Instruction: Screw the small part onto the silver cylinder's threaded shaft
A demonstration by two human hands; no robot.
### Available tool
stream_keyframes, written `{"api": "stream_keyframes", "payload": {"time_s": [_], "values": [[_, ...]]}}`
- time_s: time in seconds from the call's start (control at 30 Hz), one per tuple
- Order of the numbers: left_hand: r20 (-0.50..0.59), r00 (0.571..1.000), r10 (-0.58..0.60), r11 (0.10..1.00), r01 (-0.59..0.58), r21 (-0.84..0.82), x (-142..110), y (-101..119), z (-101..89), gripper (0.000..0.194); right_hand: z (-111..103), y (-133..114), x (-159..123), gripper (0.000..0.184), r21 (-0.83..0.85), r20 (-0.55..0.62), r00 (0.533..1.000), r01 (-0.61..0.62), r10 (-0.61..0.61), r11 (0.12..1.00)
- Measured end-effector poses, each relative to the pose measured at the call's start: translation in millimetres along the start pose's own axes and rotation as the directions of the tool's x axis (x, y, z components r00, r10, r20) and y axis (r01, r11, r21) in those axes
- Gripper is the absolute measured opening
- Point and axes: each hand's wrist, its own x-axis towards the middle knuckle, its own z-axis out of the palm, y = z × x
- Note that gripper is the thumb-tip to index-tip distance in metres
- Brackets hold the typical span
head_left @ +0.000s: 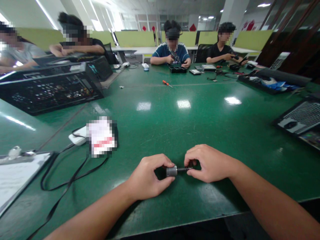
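Close to the table's near edge, my left hand (pixel 151 176) pinches a short grey metal cylinder (pixel 171 171) between thumb and fingers. A thin dark rod (pixel 182 169) sticks out of its right end, lying roughly level, with what look like ridges or coils toward the tip. My right hand (pixel 206 163) is closed on the far end of that rod, thumb below and fingertips above. The two parts look joined in line. Whether the cylinder rests on the green table (pixel 162 133) or is held just over it, I cannot tell.
Left of my hands lie a badge (pixel 101 136) with a black lanyard (pixel 70 181) and a clipboard (pixel 22 180). Computer cases (pixel 55 86) stand at left; another metal case (pixel 302 116) is at right. An orange screwdriver (pixel 167 83) lies mid-table. Several people sit across and at left.
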Motion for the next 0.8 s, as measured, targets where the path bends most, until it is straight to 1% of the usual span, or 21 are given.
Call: {"api": "stream_keyframes", "payload": {"time_s": [0.37,0.63,0.8], "values": [[-0.02,1.0,-0.012,1.0,0.012,0.001,1.8,1.6,-1.8,0.014,-6.4,0.7,-1.9,0.006,0.006,-0.005,1.0,-0.023,0.023,1.0],[-0.043,0.999,0.015,1.0,-0.015,0.001,1.3,0.3,-2.8,0.017,-7.9,2.1,-2.5,0.007,0.014,-0.01,1.0,-0.027,0.027,1.0],[-0.058,0.998,0.026,1.0,-0.025,0.014,3.1,3.4,-4.7,0.017,-10.7,3.1,-3.7,0.007,0.019,-0.017,0.999,-0.032,0.033,0.999]]}}
